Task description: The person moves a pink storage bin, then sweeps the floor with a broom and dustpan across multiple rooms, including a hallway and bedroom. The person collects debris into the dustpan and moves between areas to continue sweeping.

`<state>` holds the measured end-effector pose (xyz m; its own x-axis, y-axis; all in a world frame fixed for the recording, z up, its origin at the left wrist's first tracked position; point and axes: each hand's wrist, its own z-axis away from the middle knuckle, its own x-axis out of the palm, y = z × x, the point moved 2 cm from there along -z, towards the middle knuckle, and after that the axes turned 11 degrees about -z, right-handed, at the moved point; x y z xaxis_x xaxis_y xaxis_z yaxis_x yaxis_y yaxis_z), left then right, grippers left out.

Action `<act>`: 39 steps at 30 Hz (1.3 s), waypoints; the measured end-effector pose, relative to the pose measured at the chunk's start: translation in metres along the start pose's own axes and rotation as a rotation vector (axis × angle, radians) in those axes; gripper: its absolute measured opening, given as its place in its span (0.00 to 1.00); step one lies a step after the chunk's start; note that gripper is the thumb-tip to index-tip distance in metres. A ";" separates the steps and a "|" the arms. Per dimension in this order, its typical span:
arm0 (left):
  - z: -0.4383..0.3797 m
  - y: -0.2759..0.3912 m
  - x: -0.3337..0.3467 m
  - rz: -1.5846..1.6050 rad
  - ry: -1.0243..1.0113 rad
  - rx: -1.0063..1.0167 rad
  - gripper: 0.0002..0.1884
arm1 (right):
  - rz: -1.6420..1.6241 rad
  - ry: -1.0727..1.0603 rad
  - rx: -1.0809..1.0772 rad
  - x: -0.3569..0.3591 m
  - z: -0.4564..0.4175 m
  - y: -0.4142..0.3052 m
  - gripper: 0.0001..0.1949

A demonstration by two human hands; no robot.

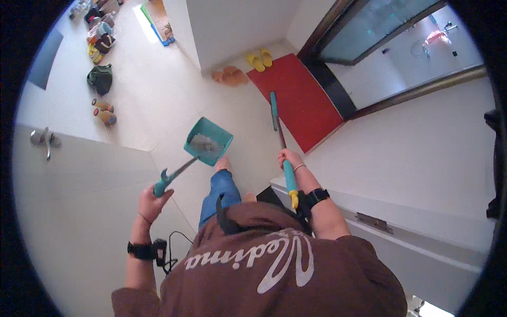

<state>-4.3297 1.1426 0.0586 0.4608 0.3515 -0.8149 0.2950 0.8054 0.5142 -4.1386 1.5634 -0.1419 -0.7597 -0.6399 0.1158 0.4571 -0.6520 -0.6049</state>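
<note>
My left hand (152,202) is closed around the teal grip of a long-handled dustpan (226,147). The teal pan is in front of my legs, near my foot, and grey dust and debris lie inside it. In my right hand (291,159) is the handle of a broom (281,132), gripped just ahead of its teal sleeve, which ends in a yellow tip by my wrist. The broom's narrow teal head (273,111) points away from me, beside the left edge of a red doormat (305,103). Whether the head touches the floor I cannot tell.
Yellow slippers (260,60) and orange-brown footwear (229,76) lie near the mat, by a wall corner. An open doorway with a dark frame is beyond it. A white door (79,186) with a lever handle stands at left. Bags (100,78) and bottles (105,116) line the left wall.
</note>
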 end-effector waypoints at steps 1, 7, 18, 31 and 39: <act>-0.020 0.003 -0.004 -0.016 -0.053 -0.006 0.15 | -0.050 -0.012 0.037 0.001 -0.001 -0.009 0.10; -0.109 0.026 0.005 -0.157 -0.256 0.079 0.20 | -0.135 0.083 0.017 -0.015 0.024 -0.023 0.10; -0.288 0.053 0.071 -0.254 -0.242 0.346 0.20 | -0.244 0.204 0.013 -0.044 -0.004 -0.041 0.11; -0.309 0.101 0.092 -0.281 -0.353 0.209 0.23 | -0.182 0.468 0.004 -0.092 -0.069 -0.097 0.14; -0.311 0.101 0.095 -0.343 -0.421 0.144 0.24 | -0.088 0.300 0.085 -0.046 -0.064 -0.055 0.12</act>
<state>-4.5169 1.4058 -0.0497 0.6041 -0.1642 -0.7798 0.5849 0.7560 0.2940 -4.1581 1.6548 -0.1640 -0.8946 -0.4395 -0.0810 0.4114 -0.7391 -0.5333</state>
